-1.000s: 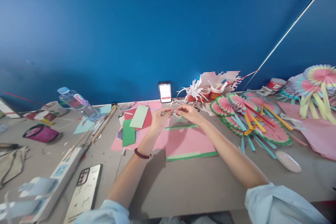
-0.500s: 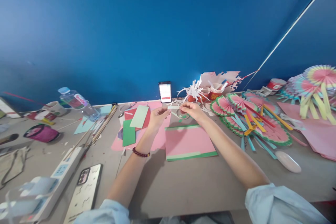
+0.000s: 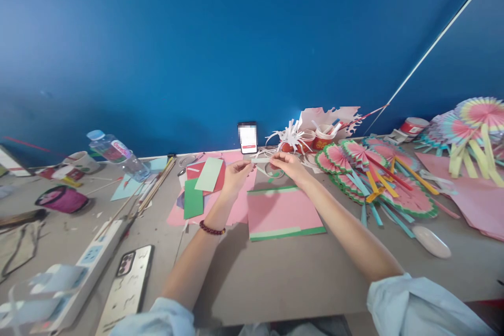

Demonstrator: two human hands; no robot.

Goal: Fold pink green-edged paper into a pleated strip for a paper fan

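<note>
Both my hands are raised a little over the far middle of the table. My left hand (image 3: 236, 174) and my right hand (image 3: 289, 164) pinch the two ends of a thin white paper strip (image 3: 261, 160), held level between them. A loop of the strip hangs below near my right fingers. Under my hands lies a pink sheet with green edges (image 3: 281, 212). A dark bead bracelet is on my left wrist.
Green, red and pink paper pieces (image 3: 200, 186) lie to the left. Watermelon paper fans (image 3: 374, 178) fill the right. A propped phone (image 3: 248, 138), paper cups (image 3: 315, 139), a water bottle (image 3: 116, 155), a power strip (image 3: 88, 262) and another phone (image 3: 128, 283) are about.
Both hands have lifted slightly and moved toward the far edge. The white strip is now stretched level between them.
</note>
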